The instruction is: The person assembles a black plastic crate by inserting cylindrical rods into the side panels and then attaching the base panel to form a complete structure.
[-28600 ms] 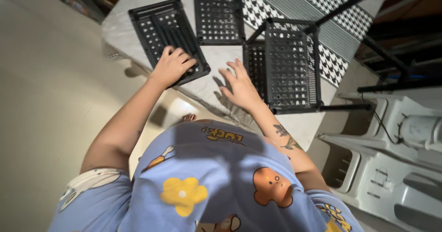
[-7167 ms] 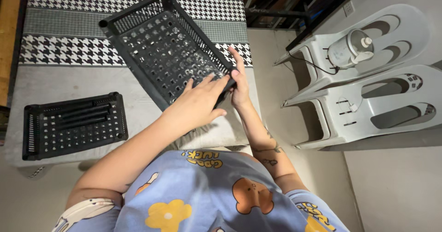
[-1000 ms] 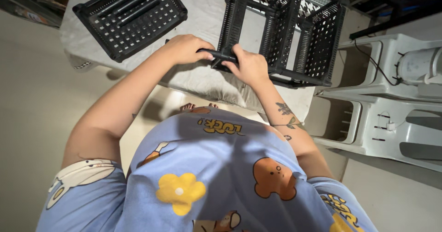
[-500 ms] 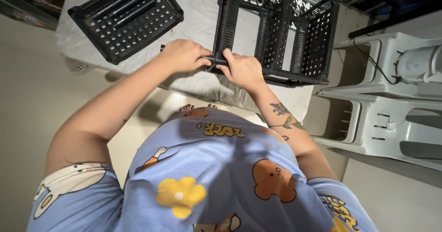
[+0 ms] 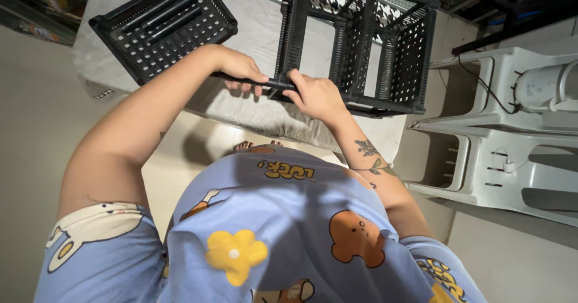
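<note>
Hands first: the left hand (image 5: 241,74) is closed around a thin black rod (image 5: 265,84), and the right hand (image 5: 316,95) pinches the same rod where it meets the lower corner of the upright black rack (image 5: 361,50). The rack (a frame of perforated plastic panels, standing on edge) sits at the near edge of the grey mattress (image 5: 265,32), toward its right side. A loose black tray (image 5: 162,26) with spare rods lying in it rests at the mattress's left edge, well apart from the rack. White plastic chairs (image 5: 500,134) stand to the right on the floor.

My judgement on risk: the rack stands on a soft, yielding surface close to the edge, so a hard push on the rod could tip it over or slide it off. A rod driven in at an angle could also jam or slip from its socket.

Compared with half a second ago, both hands have stayed on the rod at the same corner; the left forearm has lifted a little and the tray appears slightly nearer.
</note>
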